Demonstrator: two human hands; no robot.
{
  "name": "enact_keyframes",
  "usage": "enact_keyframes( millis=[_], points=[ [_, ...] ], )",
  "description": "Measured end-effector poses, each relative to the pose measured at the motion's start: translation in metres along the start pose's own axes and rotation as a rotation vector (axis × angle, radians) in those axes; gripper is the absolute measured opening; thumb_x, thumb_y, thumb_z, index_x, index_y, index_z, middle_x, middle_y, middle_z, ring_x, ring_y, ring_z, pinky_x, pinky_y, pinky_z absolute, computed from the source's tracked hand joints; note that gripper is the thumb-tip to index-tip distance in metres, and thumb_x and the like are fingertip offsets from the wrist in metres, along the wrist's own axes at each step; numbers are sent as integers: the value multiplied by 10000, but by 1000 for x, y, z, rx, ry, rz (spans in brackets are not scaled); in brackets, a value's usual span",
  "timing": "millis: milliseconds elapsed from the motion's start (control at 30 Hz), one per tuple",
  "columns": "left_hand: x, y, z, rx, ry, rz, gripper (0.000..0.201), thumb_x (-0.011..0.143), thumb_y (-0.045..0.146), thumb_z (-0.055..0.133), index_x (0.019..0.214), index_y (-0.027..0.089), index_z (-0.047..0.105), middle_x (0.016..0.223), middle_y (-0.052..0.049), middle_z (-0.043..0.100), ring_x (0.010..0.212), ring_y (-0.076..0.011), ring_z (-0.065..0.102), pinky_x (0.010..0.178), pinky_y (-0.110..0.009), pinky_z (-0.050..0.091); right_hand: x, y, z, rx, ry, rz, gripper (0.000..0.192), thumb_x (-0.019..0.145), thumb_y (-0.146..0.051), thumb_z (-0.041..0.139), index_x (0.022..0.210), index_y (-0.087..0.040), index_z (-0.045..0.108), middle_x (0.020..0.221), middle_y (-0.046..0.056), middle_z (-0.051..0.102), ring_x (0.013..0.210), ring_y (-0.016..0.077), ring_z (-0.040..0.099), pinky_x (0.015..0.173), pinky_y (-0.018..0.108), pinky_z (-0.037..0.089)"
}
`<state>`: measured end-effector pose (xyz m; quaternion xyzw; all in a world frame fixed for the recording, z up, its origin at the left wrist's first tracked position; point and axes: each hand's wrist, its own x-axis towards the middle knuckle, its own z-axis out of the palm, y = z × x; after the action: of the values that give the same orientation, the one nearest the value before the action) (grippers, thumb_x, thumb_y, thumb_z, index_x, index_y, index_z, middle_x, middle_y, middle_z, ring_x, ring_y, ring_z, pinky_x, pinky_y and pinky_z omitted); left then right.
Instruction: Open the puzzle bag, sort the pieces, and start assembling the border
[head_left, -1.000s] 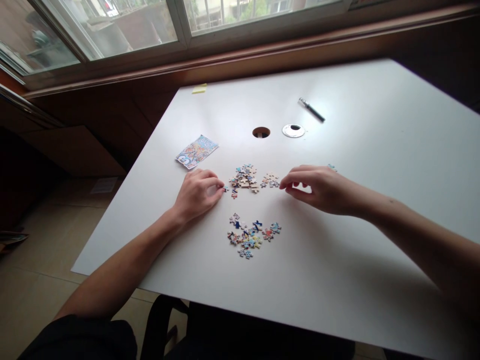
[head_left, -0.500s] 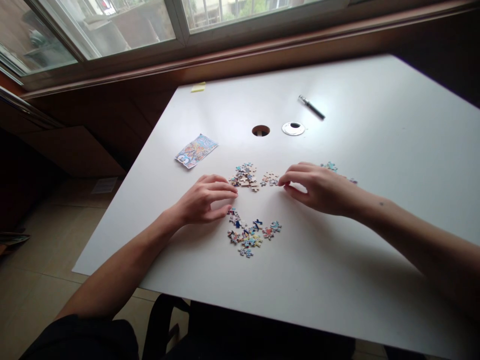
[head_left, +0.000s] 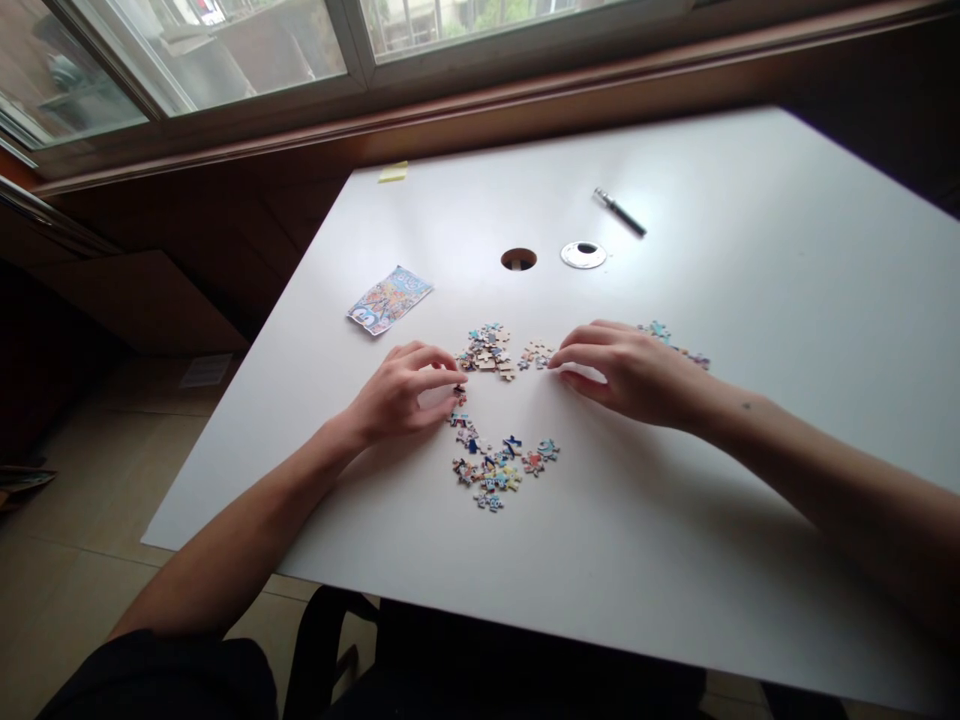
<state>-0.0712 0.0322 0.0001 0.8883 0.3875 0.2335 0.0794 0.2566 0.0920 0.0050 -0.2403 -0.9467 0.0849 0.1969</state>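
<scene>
1. Left hand point(head_left: 401, 395): the fingertips met a small dark-and-orange puzzle piece point(head_left: 460, 394) at the left edge of the work area. The grip was curled about it; whether thumb and finger pinched it or merely rested against it could not be determined. The low hand and fingertip contact appeared suited to so small and flat an item.

2. Right hand point(head_left: 630, 368): it was poised with fingers bent and thumb near the index tip, just beside a small group of pieces point(head_left: 537, 352). Whether this grip held anything could not be established. Its placement seemed to keep that group within reach.

3. The main heap point(head_left: 487, 352) lay between the hands, with many tan backs uppermost; that central position presumably served both hands.

4. A nearer cluster point(head_left: 495, 475) lay toward the person, mostly coloured faces up, probably so the print could be read.

5. Further pieces point(head_left: 658, 329) lay beyond the right hand, partly hidden by it.

6. A printed sheet point(head_left: 390, 298) lay face up at the far left of the heap, apparently placed to be seen without obstructing the hands.

7. A pen point(head_left: 619, 212) lay well apart on the white surface point(head_left: 675, 560), clear of both hands.
</scene>
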Motion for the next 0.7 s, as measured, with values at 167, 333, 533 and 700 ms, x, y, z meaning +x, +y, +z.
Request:
enact_keyframes(
  millis=[167,333,533,700],
  points=[
    [0,-1,-1,35,-49,-31,119,922,288,658,1003,243,733,1078,-40,698,1029,-203,609,956,-377,392,-1,2,2,-50,5,32,209,965,-212,532,1009,-223,736,976,84,718,868,235,637,780,378,480],
    [2,6,-2,-49,6,-15,105,877,261,686,972,227,714,1063,-36,697,1020,-196,625,951,-361,401,-2,2,4,-80,18,86,186,947,-213,554,1001,-220,732,987,88,712,900,248,632,792,384,473],
    [2,18,2,-167,-56,52,132,877,263,659,996,248,713,1031,-33,723,968,-181,646,945,-349,411,-1,0,4,-36,18,52,237,974,-222,536,1066,-249,753,977,79,709,842,215,627,741,349,471],
    [3,19,6,-175,-41,96,128,878,246,653,993,252,710,991,-18,737,920,-162,658,911,-333,409,0,0,1,38,-23,10,177,948,-233,571,883,-229,735,967,66,722,857,214,644,821,378,477]
  ],
)
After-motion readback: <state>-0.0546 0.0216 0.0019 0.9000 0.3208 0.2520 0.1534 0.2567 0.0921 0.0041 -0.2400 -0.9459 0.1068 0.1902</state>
